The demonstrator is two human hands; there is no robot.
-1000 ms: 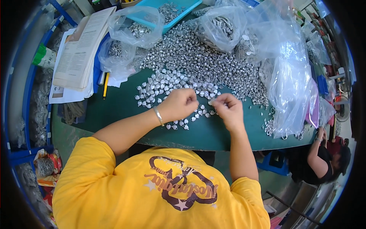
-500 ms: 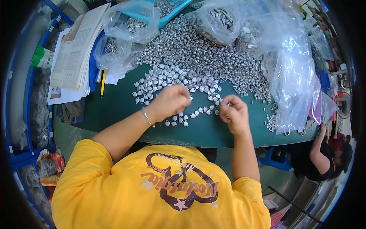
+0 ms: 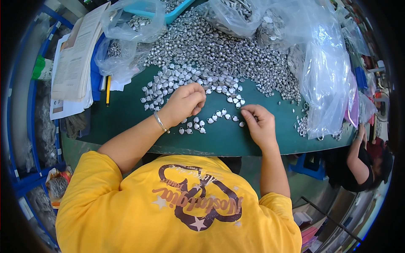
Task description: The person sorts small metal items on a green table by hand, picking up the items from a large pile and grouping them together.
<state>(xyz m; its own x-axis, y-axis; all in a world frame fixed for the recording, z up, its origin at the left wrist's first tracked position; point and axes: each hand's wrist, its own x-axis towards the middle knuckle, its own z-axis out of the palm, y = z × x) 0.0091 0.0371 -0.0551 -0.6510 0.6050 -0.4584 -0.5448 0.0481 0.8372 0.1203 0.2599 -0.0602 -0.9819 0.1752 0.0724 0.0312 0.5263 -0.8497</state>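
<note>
Small silver heart-shaped charms (image 3: 171,84) with little loops lie in a loose heap on the green tabletop (image 3: 139,130). At the heap's near edge is my left hand (image 3: 185,103), a bracelet on its wrist, its fingers curled closed; what they hold, if anything, is hidden. To the right, my right hand (image 3: 259,122) has thumb and forefinger pressed together beside the heap's right end. Anything between those fingertips is too small to make out. A sparse row of heart charms (image 3: 219,114) runs between my hands, with a small group of hearts (image 3: 195,125) below my left hand.
A broad pile of small metal pieces (image 3: 219,46) covers the far table. Around it are clear plastic bags (image 3: 327,84) and a blue tray (image 3: 175,14). Papers (image 3: 74,67) and a yellow pencil (image 3: 108,90) lie left. Another person (image 3: 358,168) is at the right.
My right thumb and forefinger have come together near the heap's right end. My left hand stays closed by the heap. The whole view has shifted slightly.
</note>
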